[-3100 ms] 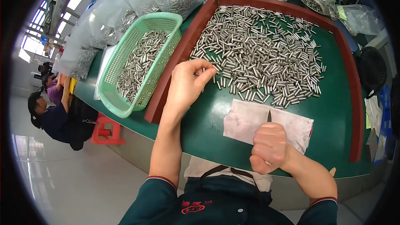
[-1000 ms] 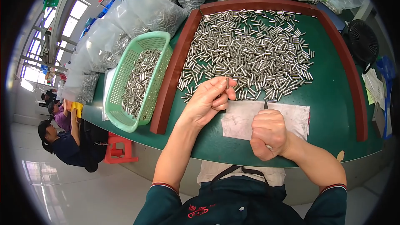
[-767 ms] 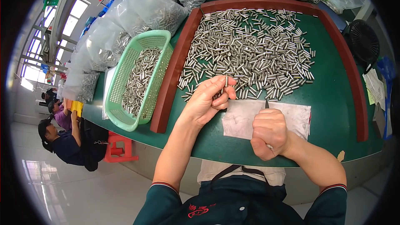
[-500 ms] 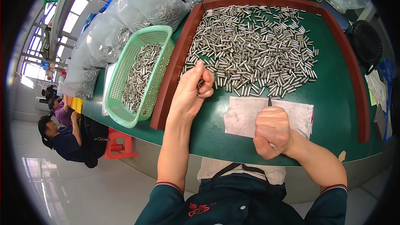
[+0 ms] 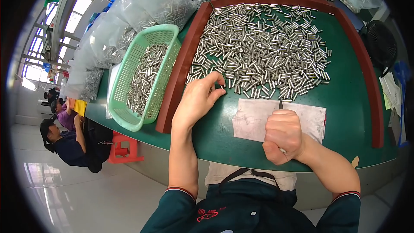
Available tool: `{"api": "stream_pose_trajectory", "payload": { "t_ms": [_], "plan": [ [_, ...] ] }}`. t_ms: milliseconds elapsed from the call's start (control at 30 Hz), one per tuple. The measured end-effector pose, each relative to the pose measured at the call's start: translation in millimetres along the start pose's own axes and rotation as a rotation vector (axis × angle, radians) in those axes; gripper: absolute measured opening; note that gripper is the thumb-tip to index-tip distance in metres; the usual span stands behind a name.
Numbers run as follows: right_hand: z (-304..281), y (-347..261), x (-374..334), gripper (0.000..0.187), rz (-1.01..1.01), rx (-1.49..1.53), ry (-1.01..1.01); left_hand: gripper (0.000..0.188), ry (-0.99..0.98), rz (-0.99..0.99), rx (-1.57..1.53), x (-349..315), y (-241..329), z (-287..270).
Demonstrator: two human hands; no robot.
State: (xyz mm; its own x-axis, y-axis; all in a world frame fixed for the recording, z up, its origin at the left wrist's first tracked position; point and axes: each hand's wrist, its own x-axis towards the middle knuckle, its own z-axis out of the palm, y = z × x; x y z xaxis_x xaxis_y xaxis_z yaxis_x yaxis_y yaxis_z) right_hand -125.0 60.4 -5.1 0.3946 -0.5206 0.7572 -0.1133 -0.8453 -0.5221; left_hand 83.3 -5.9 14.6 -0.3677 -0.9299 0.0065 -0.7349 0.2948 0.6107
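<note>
A wide pile of short silvery metal pins lies on the green table. At its near left edge is my left hand, its fingers curled and the thumb and forefinger close together; what they hold, if anything, is too small to make out. My right hand makes a fist round a slim dark pointed tool, its tip sticking out toward the pins. Below that fist a stained pale cloth lies flat on the table. Most of the tool is hidden in the fingers.
A red-brown frame borders the pins on three sides. Left of it stands a green plastic basket of pins. Clear bags of pins line the back and left. A black fan sits at right. People sit far left near a red stool.
My left hand has turned over from a raised, palm-showing curl to back-up, with its fingertips lower at the pile's edge. The right fist stays in place with the tool.
</note>
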Motion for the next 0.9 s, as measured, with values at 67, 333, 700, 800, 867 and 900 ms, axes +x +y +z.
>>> {"api": "stream_pose_trajectory", "payload": {
  "t_ms": [67, 333, 700, 800, 867, 900],
  "plan": [
    [0, 0, 0, 0.023, -0.003, -0.003, -0.004, 0.014, 0.020, 0.011, 0.048, -1, -4, 0],
    [1, 0, 0, 0.024, 0.004, 0.000, 0.012, 0.015, 0.024, 0.011, 0.023, 1, -5, 2],
    [0, -1, -1, 0.025, 0.006, 0.000, -0.002, 0.012, 0.032, 0.002, 0.051, -1, -5, 3],
    [0, -2, -2, 0.025, 0.011, 0.014, 0.008, 0.012, 0.033, 0.002, 0.078, -1, 1, 2],
    [1, -2, -1, 0.025, 0.011, 0.027, 0.008, 0.011, 0.005, -0.039, 0.006, -4, 4, -1],
    [0, -2, -1, 0.025, 0.053, 0.121, 0.097, 0.011, -0.030, 0.024, -0.109, -4, 7, 3]
  ]
}}
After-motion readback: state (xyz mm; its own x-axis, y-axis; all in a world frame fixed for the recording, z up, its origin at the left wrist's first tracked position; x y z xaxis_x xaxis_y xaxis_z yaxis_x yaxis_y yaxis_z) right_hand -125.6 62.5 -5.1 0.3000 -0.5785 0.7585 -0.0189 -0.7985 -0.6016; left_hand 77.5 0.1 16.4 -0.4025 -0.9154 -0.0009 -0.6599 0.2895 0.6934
